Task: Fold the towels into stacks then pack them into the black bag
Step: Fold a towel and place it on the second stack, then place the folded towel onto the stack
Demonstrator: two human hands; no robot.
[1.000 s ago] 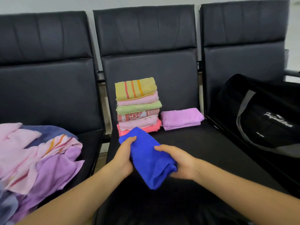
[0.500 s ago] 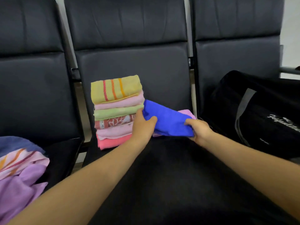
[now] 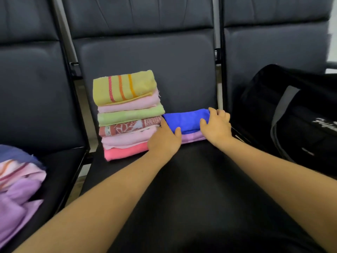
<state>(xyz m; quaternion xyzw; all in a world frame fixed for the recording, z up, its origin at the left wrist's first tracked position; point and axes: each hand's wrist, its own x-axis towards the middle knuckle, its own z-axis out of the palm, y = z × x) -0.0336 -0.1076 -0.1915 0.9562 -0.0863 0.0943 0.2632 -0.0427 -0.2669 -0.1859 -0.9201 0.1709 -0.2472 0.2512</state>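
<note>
A folded blue towel [image 3: 186,120] lies on top of a folded lilac towel [image 3: 191,138] at the back of the middle seat. My left hand [image 3: 165,141] grips its left end, thumb on top. My right hand [image 3: 216,126] grips its right end, fingers curled over the far edge. Just left of them stands a stack of several folded towels [image 3: 127,114], yellow striped on top and coral pink at the bottom. The black bag [image 3: 295,114] with grey straps sits on the right seat.
A loose heap of unfolded towels [image 3: 20,181], pink, lilac and dark blue, lies on the left seat. Black padded backrests [image 3: 145,52] rise behind all three seats. A metal frame gap separates the seats. The front of the middle seat [image 3: 191,189] is bare cushion.
Both hands carried the blue towel from the front of the seat back and to the right, then lowered it flat onto the lilac towel. The camera moved closer.
</note>
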